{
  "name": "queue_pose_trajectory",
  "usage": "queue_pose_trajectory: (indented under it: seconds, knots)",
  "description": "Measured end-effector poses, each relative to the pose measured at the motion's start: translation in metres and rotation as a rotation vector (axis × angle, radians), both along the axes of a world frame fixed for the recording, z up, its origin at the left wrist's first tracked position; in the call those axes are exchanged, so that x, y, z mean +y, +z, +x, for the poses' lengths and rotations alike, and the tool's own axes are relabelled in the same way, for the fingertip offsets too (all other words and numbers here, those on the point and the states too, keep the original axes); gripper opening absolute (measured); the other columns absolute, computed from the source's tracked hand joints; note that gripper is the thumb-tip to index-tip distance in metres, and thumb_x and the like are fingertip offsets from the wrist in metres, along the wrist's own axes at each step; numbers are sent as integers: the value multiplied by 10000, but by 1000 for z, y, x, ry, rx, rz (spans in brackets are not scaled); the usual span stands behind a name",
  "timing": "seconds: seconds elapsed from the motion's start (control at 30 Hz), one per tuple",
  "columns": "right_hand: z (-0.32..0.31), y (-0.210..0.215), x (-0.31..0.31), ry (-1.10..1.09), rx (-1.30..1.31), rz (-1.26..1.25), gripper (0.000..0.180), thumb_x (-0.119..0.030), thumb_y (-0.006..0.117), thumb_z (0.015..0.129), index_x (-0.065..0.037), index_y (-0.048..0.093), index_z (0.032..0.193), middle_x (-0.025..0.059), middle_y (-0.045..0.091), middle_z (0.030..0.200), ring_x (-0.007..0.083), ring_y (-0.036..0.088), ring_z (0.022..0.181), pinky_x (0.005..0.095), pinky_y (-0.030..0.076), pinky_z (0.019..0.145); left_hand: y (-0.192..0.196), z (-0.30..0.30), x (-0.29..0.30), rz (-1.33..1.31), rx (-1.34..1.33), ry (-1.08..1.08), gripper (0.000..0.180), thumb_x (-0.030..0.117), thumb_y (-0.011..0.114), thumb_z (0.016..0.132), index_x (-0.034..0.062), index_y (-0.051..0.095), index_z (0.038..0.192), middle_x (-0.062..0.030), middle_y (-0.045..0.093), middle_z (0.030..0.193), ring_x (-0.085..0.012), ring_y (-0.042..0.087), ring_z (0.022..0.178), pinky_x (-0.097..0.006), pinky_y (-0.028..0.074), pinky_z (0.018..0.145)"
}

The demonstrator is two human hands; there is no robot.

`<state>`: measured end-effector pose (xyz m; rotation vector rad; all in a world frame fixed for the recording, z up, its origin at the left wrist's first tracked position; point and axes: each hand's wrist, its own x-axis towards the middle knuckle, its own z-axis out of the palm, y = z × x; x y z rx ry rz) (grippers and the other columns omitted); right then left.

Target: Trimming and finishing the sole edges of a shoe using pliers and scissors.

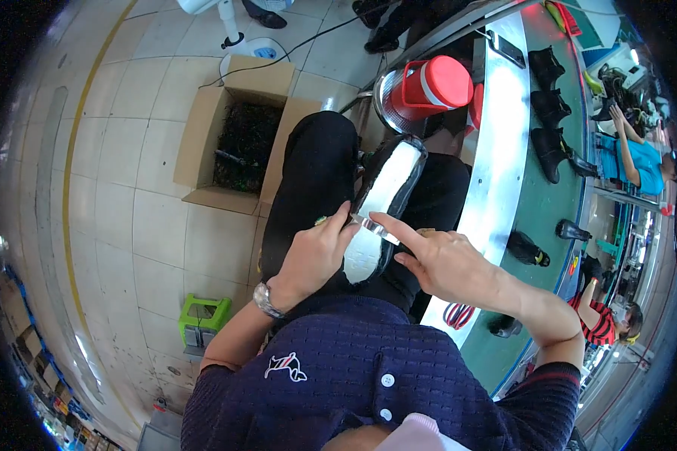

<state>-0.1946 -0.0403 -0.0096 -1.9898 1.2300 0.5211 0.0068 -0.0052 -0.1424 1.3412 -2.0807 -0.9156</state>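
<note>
A black shoe (386,180) lies sole up between my thighs, its white sole facing me and its toe pointing away. Across the middle of the sole runs a short, shiny, flat metal strip (380,229). My left hand (316,255) pinches the strip's left end at the shoe's edge. My right hand (451,269) grips its other end, with the index finger stretched along it and the thumb below. Whether the strip has a cutting edge is too small to tell.
An open cardboard box (199,150) with dark contents stands on the floor, left of my knees. A green plastic stool (203,312) is at lower left. On my right, a metal ledge (496,150) borders a green conveyor (545,218) carrying black shoes. A red bucket (445,81) stands ahead.
</note>
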Motion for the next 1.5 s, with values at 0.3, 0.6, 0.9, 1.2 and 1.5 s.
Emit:
queue_pose_trajectory:
  seconds: [0.3, 0.6, 0.9, 1.2, 1.5]
  knots:
    - [-26, -32, 26, -93, -209, -123, 705, -89, 625, 888, -228, 285, 1490, 155, 638, 785, 342, 634, 584, 437, 536, 547, -26, -33, -47, 1412, 1406, -28, 783, 371, 564, 973, 132, 102, 1558, -93, 320, 1520, -181, 402, 1322, -327, 357, 1084]
    - [-29, 23, -24, 182, -107, -154, 639, -145, 637, 872, -186, 375, 1453, 126, 599, 608, 302, 644, 555, 389, 528, 507, -13, -37, -49, 1227, 1147, 16, 875, 326, 650, 896, 139, 112, 1560, -122, 353, 1485, -211, 422, 1297, -343, 347, 1068]
    - [-22, -4, -59, 83, 301, -211, 705, -173, 635, 904, -248, 278, 1507, 181, 672, 865, 377, 652, 693, 449, 524, 647, -22, -30, -48, 1192, 1057, -55, 908, 343, 655, 901, 117, 72, 1559, -119, 368, 1468, -190, 432, 1277, -339, 368, 1048]
    - [-33, -24, -49, 54, 70, -406, 699, -235, 575, 948, -229, 187, 1529, 136, 641, 627, 326, 645, 549, 399, 533, 525, -21, -29, -58, 1229, 1064, -76, 904, 365, 647, 900, 121, 79, 1560, -116, 369, 1460, -207, 428, 1282, -332, 360, 1051]
    - [-34, -38, -31, 19, 30, -314, 721, -189, 605, 928, -274, 207, 1523, 153, 664, 715, 306, 650, 560, 394, 538, 528, -19, -24, -58, 1304, 1014, -104, 932, 302, 701, 856, 127, 114, 1559, -91, 461, 1366, -177, 488, 1199, -319, 396, 1007]
